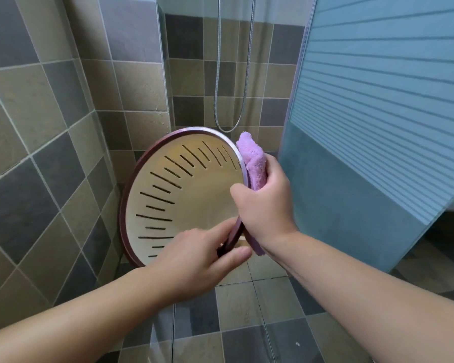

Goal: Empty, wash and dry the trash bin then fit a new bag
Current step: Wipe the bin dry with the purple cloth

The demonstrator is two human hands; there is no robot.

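- Two bare forearms are seen reaching forward from the bottom edge, over a floor of grey and tan tiles (236, 297).
- The left hand (194, 258) is closed on the near rim of the trash bin (184, 195); the rim is pinched between the thumb and the curled fingers.
- The right hand (265, 205) is wrapped around a folded lilac cloth (252, 163), which is pressed against the bin's right rim, with the thumb hooked over the rim's inner side.
- The bin is held up off the floor and tipped so that its open mouth faces the viewer. A cream interior with dark slots fanning outward is shown, edged by a maroon rim. No bag and no rubbish are seen inside.
- The step is judged to be the drying of the rim; a new bag has not yet been fitted.
- A slip is judged possible: the bin is carried only by a pinch at one edge, and a wet rim could slide free if the cloth is pushed hard against it.
- Damp could be left in the slots, since only the rim is being covered by the cloth.
- Behind the bin, a tiled wall corner (63, 100) is seen, with a looped metal shower hose (233, 74) hanging just beyond.
- To the right, a frosted, striped glass shower screen (378, 100) is seen.
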